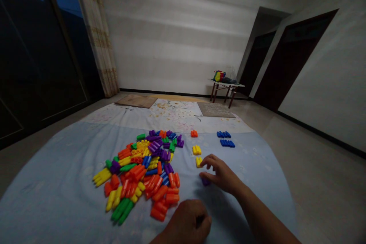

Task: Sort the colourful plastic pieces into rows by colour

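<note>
My right hand is over the cloth with its fingers apart and bent, holding nothing that I can see. Its fingertips are close to a small yellow plastic piece, and a purple piece shows partly under the thumb. My left hand is curled closed nearer to me, right of the pile; whatever its fingers may hold is hidden. A big heap of tube-shaped plastic building pieces in orange, yellow, green, blue and purple lies to the left. Beyond my right hand are another yellow piece and an orange piece.
Two blue pieces, one farther and one nearer, lie to the right on the blue cloth. Brown boards, left and right, rest at the far edge. A small table with a colourful bag stands behind.
</note>
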### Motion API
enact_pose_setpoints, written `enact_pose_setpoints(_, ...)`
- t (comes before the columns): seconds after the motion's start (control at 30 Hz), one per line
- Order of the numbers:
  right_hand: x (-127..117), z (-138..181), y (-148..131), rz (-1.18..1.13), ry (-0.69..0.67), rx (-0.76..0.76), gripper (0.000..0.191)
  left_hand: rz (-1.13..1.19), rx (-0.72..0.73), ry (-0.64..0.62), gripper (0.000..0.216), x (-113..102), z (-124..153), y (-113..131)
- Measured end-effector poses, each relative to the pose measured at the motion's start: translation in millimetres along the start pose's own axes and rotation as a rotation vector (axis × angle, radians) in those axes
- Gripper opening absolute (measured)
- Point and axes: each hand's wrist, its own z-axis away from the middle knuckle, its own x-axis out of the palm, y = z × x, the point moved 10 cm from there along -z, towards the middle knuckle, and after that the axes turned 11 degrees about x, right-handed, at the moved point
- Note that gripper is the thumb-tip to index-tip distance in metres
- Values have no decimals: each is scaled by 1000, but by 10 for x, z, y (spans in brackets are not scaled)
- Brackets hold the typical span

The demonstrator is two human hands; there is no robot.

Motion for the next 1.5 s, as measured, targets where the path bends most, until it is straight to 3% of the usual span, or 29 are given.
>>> enact_pose_setpoints(0.07,68,-25,-208,2,13,-53,18,-22,68,-44,21,83,-3,65)
enact_pose_setpoints(0.23,521,-260,-571,117,-81,-88,21,-60,170,-170,22,286,-14,127)
enact_pose_setpoints(0.43,876,-664,-656,323,-81,40,27,86,99,-151,19,262,8,48)
enact_pose_setpoints(0.6,1029,-834,-594,274,-109,154,37,233,59,-75,16,162,21,77)
enact_pose_setpoints(0.7,924,-827,-575,208,-82,149,40,200,32,-109,16,163,18,94)
enact_pose_setpoints(0.8,545,-685,-453,40,41,154,38,95,28,-116,20,141,11,93)
enact_pose_setpoints(0.93,-6,-296,6,-60,182,218,36,-7,36,-97,21,130,10,72)
enact_pose_setpoints(1.03,-201,-15,420,12,217,288,36,-24,31,-120,20,182,18,38)
enact_pose_setpoints(1.2,-102,168,822,86,183,360,37,-81,31,-114,18,192,13,-2)
enact_pose_setpoints(1.3,7,150,871,84,140,365,38,-98,21,-116,18,180,8,-14)
enact_pose_setpoints(1.5,0,144,911,-90,122,330,40,-80,22,-144,18,183,-3,8)
